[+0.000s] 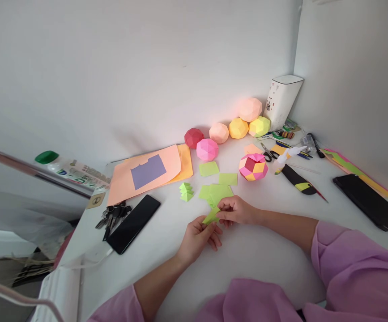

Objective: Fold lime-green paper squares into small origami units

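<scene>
Between my two hands is a small folded piece of green paper (210, 216). My left hand (198, 237) pinches its lower left end between thumb and fingers. My right hand (236, 210) grips its upper right end, fingers closed on it. Just beyond my hands lie loose green paper pieces (221, 193), overlapping, with a green square (228, 179) and another green square (209, 168) farther back. A little stack of folded green pieces (186, 192) stands to the left of them. Back right of my hands sits a pink, red and yellow paper ball (253, 167) with an opening on top.
Faceted paper balls (239, 129) line the wall. Left are peach paper sheets (120, 183), a phone (134, 223), keys (113, 217) and a green-capped bottle (69, 170). Right are scissors (266, 154), a glue bottle (283, 162), a utility knife (297, 180) and a black case (370, 201).
</scene>
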Demonstrator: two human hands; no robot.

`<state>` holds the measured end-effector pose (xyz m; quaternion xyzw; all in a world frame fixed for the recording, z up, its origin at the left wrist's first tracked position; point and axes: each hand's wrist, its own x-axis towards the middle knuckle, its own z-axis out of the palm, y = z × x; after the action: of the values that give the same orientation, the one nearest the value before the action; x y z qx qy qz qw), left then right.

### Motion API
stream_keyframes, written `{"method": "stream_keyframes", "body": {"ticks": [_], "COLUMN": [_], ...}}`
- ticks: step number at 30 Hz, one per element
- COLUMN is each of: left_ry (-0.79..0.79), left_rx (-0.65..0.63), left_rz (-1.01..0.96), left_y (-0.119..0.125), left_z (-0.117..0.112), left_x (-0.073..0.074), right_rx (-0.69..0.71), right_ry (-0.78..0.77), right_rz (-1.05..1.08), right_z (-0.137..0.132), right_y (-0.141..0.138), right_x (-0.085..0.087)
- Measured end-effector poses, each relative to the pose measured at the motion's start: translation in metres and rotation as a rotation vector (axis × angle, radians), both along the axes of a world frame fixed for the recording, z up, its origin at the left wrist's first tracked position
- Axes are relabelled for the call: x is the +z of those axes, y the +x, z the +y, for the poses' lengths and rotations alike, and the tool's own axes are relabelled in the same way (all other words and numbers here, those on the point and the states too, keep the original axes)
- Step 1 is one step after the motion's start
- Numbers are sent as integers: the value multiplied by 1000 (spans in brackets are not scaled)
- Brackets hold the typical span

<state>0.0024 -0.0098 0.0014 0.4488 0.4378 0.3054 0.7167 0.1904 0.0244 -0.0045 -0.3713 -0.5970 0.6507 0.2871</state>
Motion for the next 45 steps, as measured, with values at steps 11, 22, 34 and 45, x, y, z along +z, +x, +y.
{"method": "stream_keyframes", "body": {"ticks": [11,22,34,45], "left_ry": [-19,33,114,52], "left_rx": [-37,-4,-31,-26], "left_rz": [73,50,120,109], "left_y": [0,0,1,2], "left_z": [1,-3,-6,-2], "left_x": [2,-3,-8,-2], "right_rx": [-13,78,104,64], "right_ry": [3,50,92,129], "right_rz": [13,16,65,48], "right_z": [-1,-2,-1,1], "right_y": [0,-1,-5,-4], "right_x": [-1,0,-3,-5]}}
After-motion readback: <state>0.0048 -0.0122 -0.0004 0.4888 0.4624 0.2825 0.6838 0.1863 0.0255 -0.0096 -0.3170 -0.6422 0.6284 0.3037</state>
